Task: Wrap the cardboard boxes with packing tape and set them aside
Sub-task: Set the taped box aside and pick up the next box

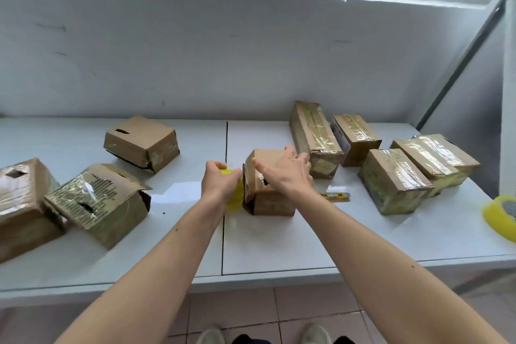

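A small brown cardboard box (pixel 275 204) stands at the middle of the white table (pixel 279 243). My left hand (pixel 219 183) grips a yellow roll of packing tape (pixel 235 198) held against the box's left side. My right hand (pixel 287 173) lies flat on top of the box with its fingers spread and straight. Three worn cardboard boxes sit to the left: one at the back (pixel 141 144), one torn and partly taped (pixel 97 202), one at the left edge (pixel 23 204).
Several taped boxes (pixel 393 180) are grouped at the right of the table. A yellow utility knife (pixel 335 196) lies just right of the centre box. A second yellow tape roll (pixel 501 216) sits at the table's right edge. A white wall rises behind.
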Tool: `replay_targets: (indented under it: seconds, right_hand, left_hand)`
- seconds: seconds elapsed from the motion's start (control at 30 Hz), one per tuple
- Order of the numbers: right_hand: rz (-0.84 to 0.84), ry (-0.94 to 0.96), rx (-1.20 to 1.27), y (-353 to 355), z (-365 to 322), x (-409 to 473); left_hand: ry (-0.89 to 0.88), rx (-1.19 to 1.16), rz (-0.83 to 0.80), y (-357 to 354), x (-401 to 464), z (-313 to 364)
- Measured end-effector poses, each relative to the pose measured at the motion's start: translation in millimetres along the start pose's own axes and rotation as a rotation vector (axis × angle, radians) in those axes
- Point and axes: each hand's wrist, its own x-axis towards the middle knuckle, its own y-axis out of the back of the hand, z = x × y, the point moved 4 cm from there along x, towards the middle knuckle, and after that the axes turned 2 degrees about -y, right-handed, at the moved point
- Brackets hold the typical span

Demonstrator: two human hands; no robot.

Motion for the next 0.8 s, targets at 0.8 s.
replay_targets:
  seconds: [0.8]
  right_hand:
    - [-0.120,-0.045,0.320,-6.3,26.6,4.8]
  left_hand:
    - [-0.130,0.113,-0.051,5.3,-6.6,-2.1]
